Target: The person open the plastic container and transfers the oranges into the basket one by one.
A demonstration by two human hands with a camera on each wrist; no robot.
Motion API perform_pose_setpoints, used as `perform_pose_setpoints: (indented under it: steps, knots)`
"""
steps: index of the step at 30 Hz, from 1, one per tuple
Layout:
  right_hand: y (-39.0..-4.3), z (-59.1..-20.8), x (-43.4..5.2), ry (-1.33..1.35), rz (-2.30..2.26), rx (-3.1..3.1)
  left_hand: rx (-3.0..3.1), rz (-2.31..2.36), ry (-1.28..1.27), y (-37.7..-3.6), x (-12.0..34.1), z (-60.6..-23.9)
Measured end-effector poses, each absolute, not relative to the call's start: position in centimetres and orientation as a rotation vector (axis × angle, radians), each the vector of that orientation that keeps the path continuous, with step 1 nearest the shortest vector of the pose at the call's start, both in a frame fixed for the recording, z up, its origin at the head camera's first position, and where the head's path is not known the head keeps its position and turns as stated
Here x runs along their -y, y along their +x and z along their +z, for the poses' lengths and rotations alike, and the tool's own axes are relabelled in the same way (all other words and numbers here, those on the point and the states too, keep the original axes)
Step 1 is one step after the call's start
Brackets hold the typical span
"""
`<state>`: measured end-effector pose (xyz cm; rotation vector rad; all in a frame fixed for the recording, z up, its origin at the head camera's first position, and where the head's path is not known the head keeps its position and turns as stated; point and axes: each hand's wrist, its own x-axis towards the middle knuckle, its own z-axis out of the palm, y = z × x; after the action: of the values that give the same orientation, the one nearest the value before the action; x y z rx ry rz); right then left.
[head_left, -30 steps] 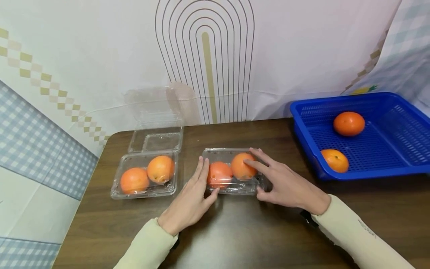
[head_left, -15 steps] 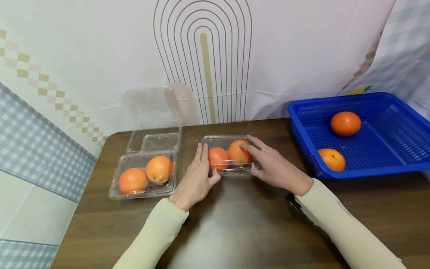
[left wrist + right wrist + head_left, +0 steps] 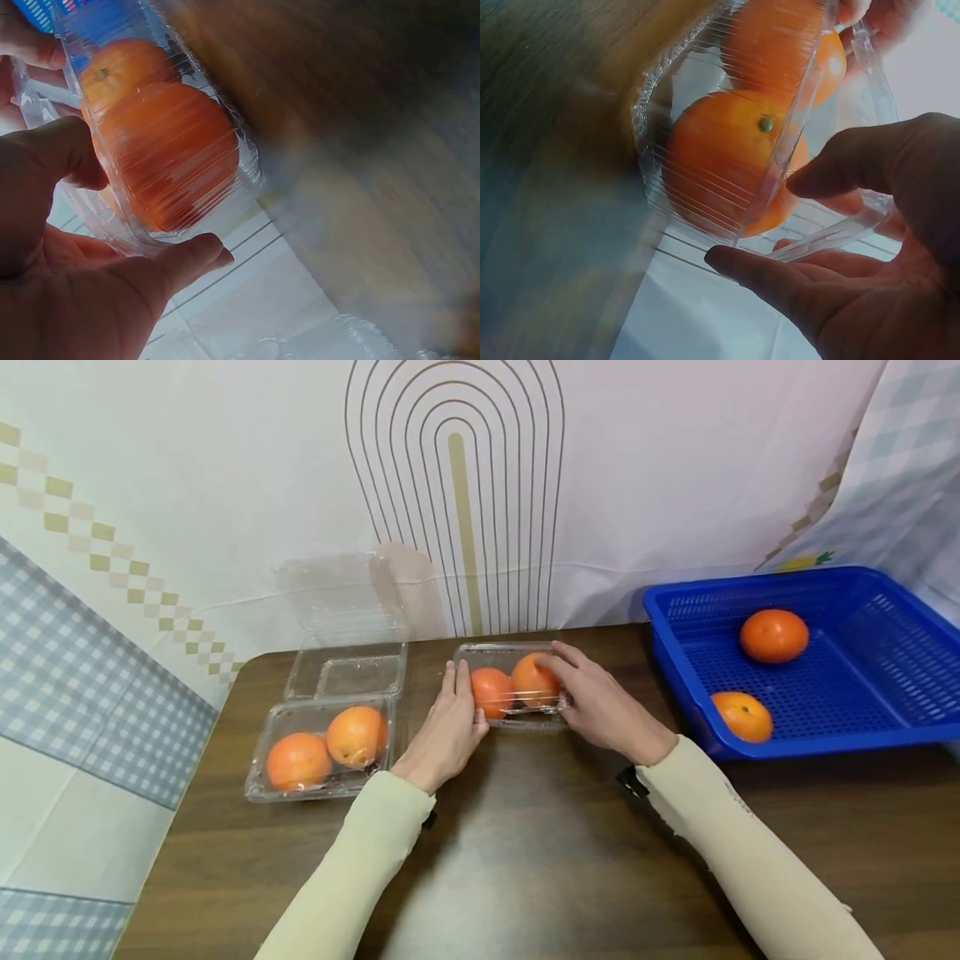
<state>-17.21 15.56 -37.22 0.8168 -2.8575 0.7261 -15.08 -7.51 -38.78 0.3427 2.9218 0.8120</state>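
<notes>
Both hands (image 3: pixel 450 731) gripping clamshell (image 3: pixel 510 689), lengthwise left-right

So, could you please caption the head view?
Both hands hold a clear clamshell of two oranges beside a blue basket.

Orange fruit (image 3: pixel 510 687); blue basket (image 3: pixel 862 739)
</notes>
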Motion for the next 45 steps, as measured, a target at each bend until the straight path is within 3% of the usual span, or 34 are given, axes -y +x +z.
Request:
perform_pose_setpoints:
  steps: [30, 40, 45]
  knots:
    - [-18.0, -37.5, -16.4, 0.782, 0.837, 2.922, -3.15, 0.66, 0.488, -14.2, 7.4, -39.1]
    - [-18.1, -37.3, -16.8, 0.764, 0.8, 2.932, -3.131, 1.082, 0.498, -14.4, 8.6, -39.2]
    - [-18.1, -37.1, -17.0, 0.736, 0.766, 2.921, -3.0, 1.346, 0.353, -14.1, 8.9, -39.7]
